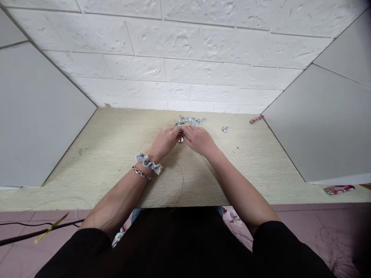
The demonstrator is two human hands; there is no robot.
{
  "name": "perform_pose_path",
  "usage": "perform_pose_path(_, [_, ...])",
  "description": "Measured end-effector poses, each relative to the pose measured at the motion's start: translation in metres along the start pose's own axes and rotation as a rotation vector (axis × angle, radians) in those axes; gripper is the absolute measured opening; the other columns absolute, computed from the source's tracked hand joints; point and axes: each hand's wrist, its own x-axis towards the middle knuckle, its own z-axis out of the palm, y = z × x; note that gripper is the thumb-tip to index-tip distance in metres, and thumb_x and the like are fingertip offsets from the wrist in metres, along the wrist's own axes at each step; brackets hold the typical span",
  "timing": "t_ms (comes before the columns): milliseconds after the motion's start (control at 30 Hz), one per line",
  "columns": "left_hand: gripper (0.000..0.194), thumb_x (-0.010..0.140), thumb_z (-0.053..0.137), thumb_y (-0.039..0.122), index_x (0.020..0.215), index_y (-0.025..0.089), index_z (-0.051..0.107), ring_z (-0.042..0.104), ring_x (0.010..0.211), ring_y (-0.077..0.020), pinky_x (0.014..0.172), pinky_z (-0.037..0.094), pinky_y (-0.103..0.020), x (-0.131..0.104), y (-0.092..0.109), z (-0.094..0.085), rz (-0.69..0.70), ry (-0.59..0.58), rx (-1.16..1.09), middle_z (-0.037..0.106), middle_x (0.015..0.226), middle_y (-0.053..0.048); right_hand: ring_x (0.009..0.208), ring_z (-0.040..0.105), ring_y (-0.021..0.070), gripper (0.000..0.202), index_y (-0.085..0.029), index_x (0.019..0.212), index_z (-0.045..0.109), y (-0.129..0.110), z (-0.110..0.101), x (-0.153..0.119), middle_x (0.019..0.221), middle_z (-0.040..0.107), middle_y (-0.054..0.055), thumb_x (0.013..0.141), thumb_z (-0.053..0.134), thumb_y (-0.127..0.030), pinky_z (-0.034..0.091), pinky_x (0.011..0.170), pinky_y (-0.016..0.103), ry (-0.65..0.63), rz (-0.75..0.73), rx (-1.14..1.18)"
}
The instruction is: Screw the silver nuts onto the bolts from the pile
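My left hand (164,142) and my right hand (202,140) meet over the middle of the table. Both are closed, fingertips pinched together around a small shiny bolt (182,133), which the fingers partly cover. Just below the fingertips shows a round metal washer (181,140); whether it sits on the bolt or lies on the table I cannot tell. Right behind my fingers is a loose pile of silver bolts, nuts and washers (194,121). Off to the right, a bolt with a washer (225,129) lies by itself.
A pale wooden table (110,154) runs up to a white brick-patterned wall (179,69). Grey panels (43,116) stand on the left and right sides. One red and silver object (256,119) lies by the right panel, another (339,190) near the front right edge.
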Motion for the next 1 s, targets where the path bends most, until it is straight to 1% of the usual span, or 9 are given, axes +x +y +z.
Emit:
perform_pose_path(133, [0.019, 0.092, 0.045, 0.023, 0.098, 0.014, 0.06, 0.062, 0.076, -0.0168, 0.064, 0.043, -0.025, -0.0006, 0.0004, -0.0004, 0.009, -0.034, 0.029, 0.068, 0.089, -0.008, 0.096, 0.059, 0.0209, 0.025, -0.018, 0.114, 0.053, 0.0001, -0.0009, 0.0004, 0.111, 0.064, 0.009, 0.093, 0.04, -0.022, 0.042, 0.083, 0.033, -0.034, 0.018, 0.005])
perform_pose_path(233, [0.018, 0.092, 0.045, 0.023, 0.098, 0.014, 0.06, 0.062, 0.075, -0.0164, 0.062, 0.042, -0.024, -0.0005, -0.0003, -0.0001, 0.015, -0.031, 0.042, 0.068, 0.088, -0.008, 0.097, 0.059, 0.021, 0.024, -0.018, 0.113, 0.053, -0.0002, -0.0014, 0.0005, 0.112, 0.064, 0.009, 0.093, 0.04, -0.023, 0.042, 0.083, 0.033, -0.035, 0.027, 0.024])
perform_pose_path(367, [0.019, 0.09, 0.047, 0.021, 0.103, 0.015, 0.06, 0.063, 0.076, -0.0168, 0.064, 0.044, -0.025, -0.0001, -0.0011, 0.0004, 0.011, -0.017, 0.009, 0.069, 0.091, -0.008, 0.097, 0.059, 0.0212, 0.024, -0.019, 0.112, 0.053, -0.0022, -0.0033, 0.0, 0.114, 0.064, 0.009, 0.093, 0.04, -0.022, 0.042, 0.081, 0.033, -0.024, 0.034, 0.065])
perform_pose_path(500, [0.025, 0.087, 0.051, 0.018, 0.111, 0.016, 0.059, 0.064, 0.08, -0.0173, 0.069, 0.045, -0.026, 0.0003, 0.001, -0.001, 0.001, 0.0, -0.063, 0.07, 0.096, -0.007, 0.091, 0.061, 0.0218, 0.026, -0.018, 0.114, 0.052, -0.0049, -0.0055, -0.0002, 0.111, 0.065, 0.009, 0.094, 0.038, -0.024, 0.041, 0.076, 0.032, -0.018, 0.087, 0.084])
perform_pose_path(567, [0.026, 0.087, 0.051, 0.017, 0.112, 0.016, 0.059, 0.064, 0.081, -0.017, 0.07, 0.046, -0.026, 0.0003, 0.0025, -0.0018, 0.002, 0.012, -0.089, 0.07, 0.097, -0.007, 0.089, 0.061, 0.0217, 0.027, -0.018, 0.114, 0.052, -0.0056, -0.0054, 0.0, 0.109, 0.066, 0.009, 0.094, 0.036, -0.025, 0.041, 0.074, 0.032, -0.011, 0.111, 0.088])
perform_pose_path(700, [0.026, 0.086, 0.051, 0.016, 0.111, 0.016, 0.06, 0.063, 0.077, -0.0161, 0.068, 0.046, -0.025, 0.0001, 0.0043, -0.0012, 0.002, 0.014, -0.099, 0.07, 0.092, -0.006, 0.084, 0.062, 0.0207, 0.027, -0.017, 0.106, 0.055, -0.0054, -0.0034, 0.0009, 0.102, 0.068, 0.008, 0.095, 0.033, -0.029, 0.039, 0.069, 0.03, -0.025, 0.145, 0.081])
perform_pose_path(833, [0.024, 0.086, 0.051, 0.016, 0.108, 0.017, 0.061, 0.063, 0.077, -0.0161, 0.068, 0.046, -0.025, -0.0002, 0.0043, 0.0011, 0.016, 0.016, -0.092, 0.07, 0.093, -0.006, 0.078, 0.062, 0.0194, 0.031, -0.018, 0.1, 0.057, -0.0054, -0.0029, 0.0016, 0.094, 0.069, 0.007, 0.097, 0.03, -0.033, 0.036, 0.064, 0.028, -0.055, 0.179, 0.055])
perform_pose_path(1000, [0.021, 0.086, 0.052, 0.016, 0.104, 0.017, 0.062, 0.063, 0.077, -0.0157, 0.068, 0.045, -0.025, -0.0006, 0.0051, 0.0015, 0.018, 0.034, -0.094, 0.07, 0.091, -0.007, 0.076, 0.062, 0.019, 0.035, -0.019, 0.093, 0.06, -0.0065, -0.0045, 0.0018, 0.089, 0.07, 0.006, 0.097, 0.03, -0.036, 0.034, 0.064, 0.028, -0.068, 0.207, 0.014])
